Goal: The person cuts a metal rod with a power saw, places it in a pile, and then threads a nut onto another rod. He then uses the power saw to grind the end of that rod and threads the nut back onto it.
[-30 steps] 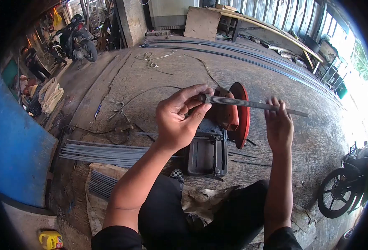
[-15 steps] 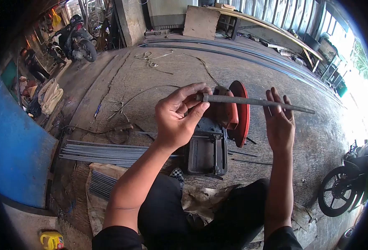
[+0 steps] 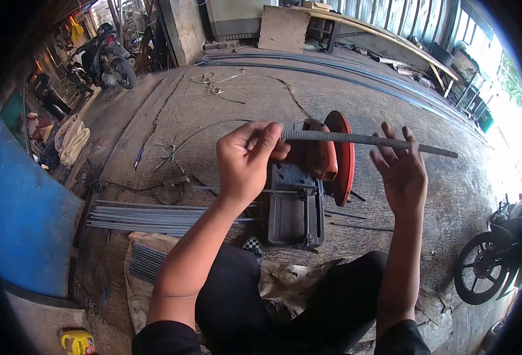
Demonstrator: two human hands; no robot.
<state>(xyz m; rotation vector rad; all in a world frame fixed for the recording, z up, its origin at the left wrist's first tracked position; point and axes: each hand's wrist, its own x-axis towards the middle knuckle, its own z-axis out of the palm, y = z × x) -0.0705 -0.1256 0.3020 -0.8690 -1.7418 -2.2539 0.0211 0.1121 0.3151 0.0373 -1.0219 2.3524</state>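
A grey metal rod [image 3: 364,139], threaded along its left part, is held up across the view, sloping slightly down to the right. My left hand [image 3: 246,157] is closed around its threaded end, thumb and fingers covering the tip. Toward the smooth end my right hand [image 3: 404,174] holds it loosely, with fingers spread around the shaft and the end sticking out beyond them. Beneath the rod stands a cut-off saw with a red disc-shaped guard [image 3: 345,163], an orange body and a black base [image 3: 279,222].
Several cut rods [image 3: 148,216] lie left of the saw, with shorter ones on cardboard below. A blue panel [image 3: 24,219] stands at left, a motorcycle wheel [image 3: 480,269] at right. Long bars [image 3: 332,74] cross the floor behind. A person [image 3: 48,94] stands far left near a parked motorbike [image 3: 110,62].
The rod has shifted slightly right. My left fingers have rolled over its threaded end, which showed before, and my right hand has moved a little right and lower with its fingers rearranged.
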